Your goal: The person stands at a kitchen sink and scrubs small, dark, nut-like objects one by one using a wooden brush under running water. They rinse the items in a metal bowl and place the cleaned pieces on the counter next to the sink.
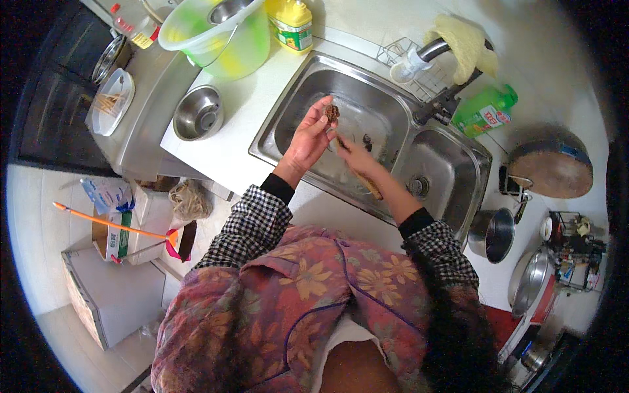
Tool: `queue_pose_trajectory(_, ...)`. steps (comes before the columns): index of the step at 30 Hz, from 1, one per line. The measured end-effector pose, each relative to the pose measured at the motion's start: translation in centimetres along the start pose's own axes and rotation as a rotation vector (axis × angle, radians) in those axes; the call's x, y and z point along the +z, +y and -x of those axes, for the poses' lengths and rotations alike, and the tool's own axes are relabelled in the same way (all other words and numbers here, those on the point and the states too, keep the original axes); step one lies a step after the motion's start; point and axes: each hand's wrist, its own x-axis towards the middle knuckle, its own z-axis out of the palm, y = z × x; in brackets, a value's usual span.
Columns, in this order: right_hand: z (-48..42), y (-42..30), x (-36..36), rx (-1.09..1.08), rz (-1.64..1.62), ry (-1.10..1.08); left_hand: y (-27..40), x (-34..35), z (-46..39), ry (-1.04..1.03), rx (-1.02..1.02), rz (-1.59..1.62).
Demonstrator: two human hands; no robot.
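Observation:
Over the large basin of the steel double sink [339,73], my left hand [308,140] holds a small dark brown, wrinkled lump [332,113] between thumb and fingers; its kind is unclear. Close beside it, my right hand [356,154] grips a tool with a wooden handle [369,186]; the tool's head is blurred and mostly hidden at the fingers. A dark piece [367,142] lies on the basin floor, to the right of the hands. The small basin at the right shows its drain [418,186].
Left of the sink stand a steel bowl [198,113], a green bucket [221,44] and a yellow jug [291,24]. A faucet [435,108] with a cloth, a green bottle [486,113], a round board or pan [550,169] and a steel pot [491,236] are behind and right.

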Motion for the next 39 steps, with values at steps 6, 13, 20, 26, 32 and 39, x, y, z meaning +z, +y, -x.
queue_pose_trajectory(6, -1.4, 3.7, 2.9, -0.073, 0.817, -0.665, 2.6, -0.8, 1.2, 0.032, 0.064, -0.057)
queue_pose_trajectory(13, -2.6, 6.9, 4.2, 0.377, 0.9, -0.231, 3.8, -0.2, 2.2, 0.108, 0.105, -0.152)
queue_pose_trajectory(20, -2.2, 5.8, 3.4, -0.036, 0.164, 0.083, 2.3, -2.1, 1.1, 0.113, 0.014, -0.012)
queue_pose_trajectory(26, 4.4, -10.3, -3.6, 0.137, -0.404, 0.108, 0.6, -3.6, 0.9, 0.171, 0.014, -0.114)
queue_pose_trajectory(32, 5.3, -12.8, -1.7, -0.258, -0.039, 0.248, -1.1, -2.7, 0.2, 0.379, -0.031, -0.533)
queue_pose_trajectory(39, 2.3, -13.3, -3.9, 0.136, -0.242, 0.167, -1.4, -1.4, -0.2, 0.333, -0.016, -0.515)
